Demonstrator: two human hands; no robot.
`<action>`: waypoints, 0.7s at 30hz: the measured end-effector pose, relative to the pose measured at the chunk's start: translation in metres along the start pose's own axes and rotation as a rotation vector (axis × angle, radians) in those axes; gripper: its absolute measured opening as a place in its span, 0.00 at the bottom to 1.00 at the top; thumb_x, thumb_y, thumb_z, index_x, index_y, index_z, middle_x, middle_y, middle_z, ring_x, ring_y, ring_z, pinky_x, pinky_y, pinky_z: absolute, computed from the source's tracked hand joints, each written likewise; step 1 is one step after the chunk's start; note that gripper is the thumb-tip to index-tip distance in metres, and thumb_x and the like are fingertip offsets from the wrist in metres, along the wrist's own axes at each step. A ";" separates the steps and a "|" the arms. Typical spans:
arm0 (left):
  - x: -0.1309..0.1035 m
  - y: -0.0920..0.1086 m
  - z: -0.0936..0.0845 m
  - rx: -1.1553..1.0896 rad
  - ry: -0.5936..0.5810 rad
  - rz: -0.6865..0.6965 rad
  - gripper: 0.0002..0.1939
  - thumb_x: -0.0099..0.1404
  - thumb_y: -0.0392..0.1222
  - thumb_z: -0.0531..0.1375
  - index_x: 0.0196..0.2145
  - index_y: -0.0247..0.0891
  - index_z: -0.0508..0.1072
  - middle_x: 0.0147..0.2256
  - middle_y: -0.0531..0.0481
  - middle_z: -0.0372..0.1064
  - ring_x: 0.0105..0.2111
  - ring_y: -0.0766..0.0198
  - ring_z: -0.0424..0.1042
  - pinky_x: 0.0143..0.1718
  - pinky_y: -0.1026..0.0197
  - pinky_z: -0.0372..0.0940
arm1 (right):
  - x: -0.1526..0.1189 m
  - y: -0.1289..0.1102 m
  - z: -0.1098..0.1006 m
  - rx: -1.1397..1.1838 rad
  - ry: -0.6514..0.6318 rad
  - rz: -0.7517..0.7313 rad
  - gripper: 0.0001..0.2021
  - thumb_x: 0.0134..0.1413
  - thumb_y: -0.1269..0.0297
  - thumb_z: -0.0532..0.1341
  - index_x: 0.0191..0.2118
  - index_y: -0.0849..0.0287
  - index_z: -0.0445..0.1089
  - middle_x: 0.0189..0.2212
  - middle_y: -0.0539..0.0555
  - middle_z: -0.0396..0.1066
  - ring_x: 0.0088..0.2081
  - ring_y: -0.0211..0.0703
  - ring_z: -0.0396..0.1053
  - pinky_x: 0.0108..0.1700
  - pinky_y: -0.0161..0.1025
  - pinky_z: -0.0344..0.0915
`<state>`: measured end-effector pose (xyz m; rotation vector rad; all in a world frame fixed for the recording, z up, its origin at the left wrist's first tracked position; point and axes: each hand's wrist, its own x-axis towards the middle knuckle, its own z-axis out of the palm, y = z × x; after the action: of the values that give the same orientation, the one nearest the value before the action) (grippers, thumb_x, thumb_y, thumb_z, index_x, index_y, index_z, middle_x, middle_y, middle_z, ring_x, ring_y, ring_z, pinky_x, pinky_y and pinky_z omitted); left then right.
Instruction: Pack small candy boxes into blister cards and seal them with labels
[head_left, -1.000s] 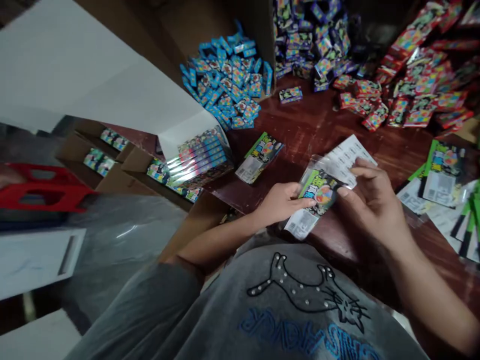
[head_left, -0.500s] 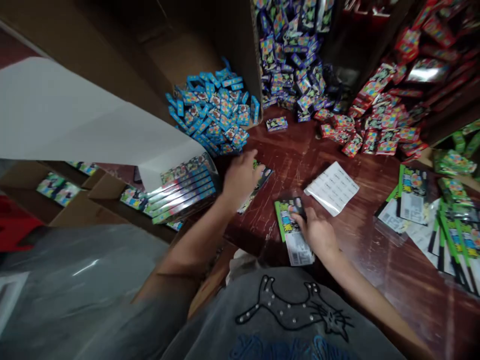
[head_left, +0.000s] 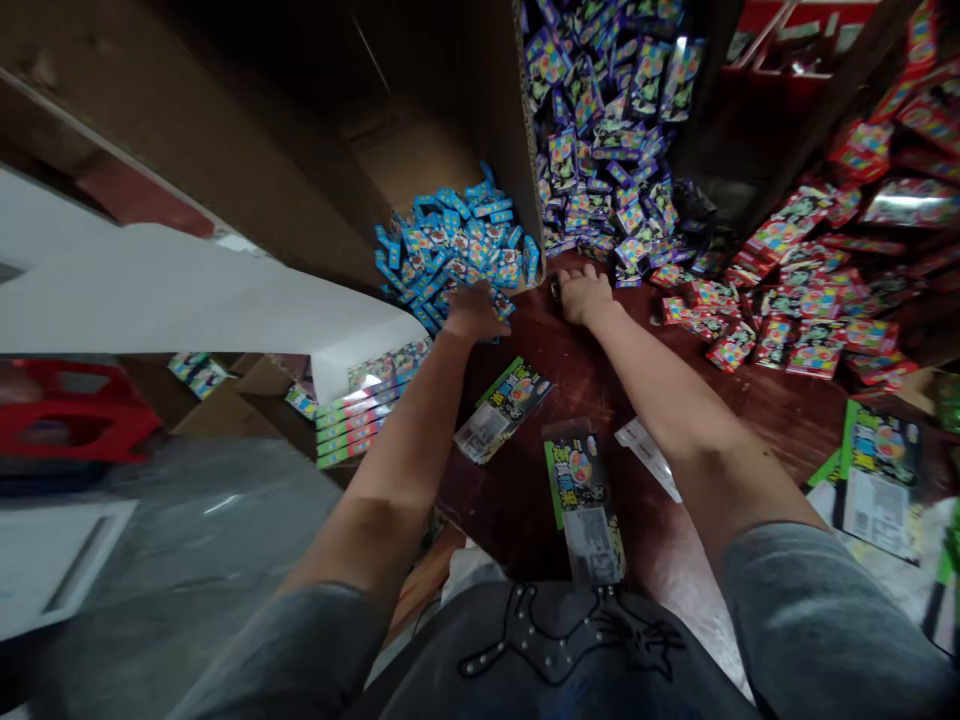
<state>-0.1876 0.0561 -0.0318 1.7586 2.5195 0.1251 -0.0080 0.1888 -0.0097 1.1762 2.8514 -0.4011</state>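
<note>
My left hand (head_left: 474,314) reaches into the front of a heap of small blue packets (head_left: 450,240) spilling from a cardboard box. Its fingertips are blurred among the packets, so its grip cannot be made out. On the dark red table, my right hand (head_left: 586,296) is closed over a small purple packet, mostly hidden beneath its fingers. Between my forearms lie two flat printed bags with green edges: one bag (head_left: 501,410) slanted on the left, the other bag (head_left: 583,495) close to my body.
Purple packets (head_left: 600,150) and red packets (head_left: 795,300) are heaped at the back and right. A white printed sheet (head_left: 649,455) lies partly under my right forearm. More green-edged bags (head_left: 885,470) rest at right. Stacked display boxes (head_left: 360,420) stand at left, beside a white flap (head_left: 187,300).
My right hand has let go of the near printed bag and moved forward to the loose purple packet. My left hand has left the slanted bag and gone to the blue packets.
</note>
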 end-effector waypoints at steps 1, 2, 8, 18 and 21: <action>-0.005 0.002 -0.003 -0.032 0.019 0.001 0.49 0.59 0.53 0.74 0.70 0.30 0.61 0.64 0.28 0.68 0.68 0.30 0.65 0.68 0.32 0.63 | -0.001 -0.001 -0.001 0.003 0.002 -0.012 0.34 0.62 0.67 0.62 0.73 0.66 0.63 0.73 0.72 0.63 0.75 0.72 0.56 0.72 0.66 0.57; -0.013 0.007 -0.005 -0.130 0.044 0.017 0.50 0.58 0.51 0.74 0.71 0.33 0.59 0.65 0.30 0.67 0.68 0.33 0.66 0.68 0.36 0.64 | -0.008 0.001 -0.003 0.003 0.010 -0.021 0.34 0.62 0.67 0.62 0.74 0.65 0.63 0.72 0.72 0.63 0.74 0.73 0.57 0.71 0.65 0.58; -0.111 0.083 0.014 -1.125 0.082 0.388 0.47 0.60 0.56 0.75 0.67 0.47 0.55 0.63 0.39 0.66 0.61 0.48 0.76 0.60 0.45 0.75 | -0.162 0.061 -0.021 0.195 0.248 -0.004 0.31 0.64 0.49 0.63 0.68 0.55 0.69 0.57 0.66 0.75 0.55 0.65 0.76 0.55 0.56 0.72; -0.251 0.196 0.070 -0.563 -0.227 0.963 0.47 0.72 0.48 0.68 0.79 0.40 0.49 0.75 0.32 0.59 0.76 0.38 0.58 0.74 0.31 0.56 | -0.438 0.087 0.061 0.232 -0.155 0.683 0.40 0.66 0.34 0.57 0.69 0.62 0.65 0.53 0.69 0.80 0.50 0.68 0.80 0.50 0.58 0.74; -0.254 0.207 0.074 -0.409 -0.236 0.966 0.46 0.71 0.50 0.68 0.77 0.36 0.54 0.74 0.32 0.60 0.76 0.37 0.56 0.73 0.31 0.53 | -0.466 0.093 0.080 0.210 -0.030 0.518 0.55 0.60 0.24 0.58 0.78 0.64 0.53 0.68 0.74 0.69 0.64 0.74 0.70 0.60 0.65 0.71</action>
<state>0.1000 -0.1089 -0.0818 2.4032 1.1903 0.4033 0.3835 -0.0889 -0.0495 1.8505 2.3882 -0.6828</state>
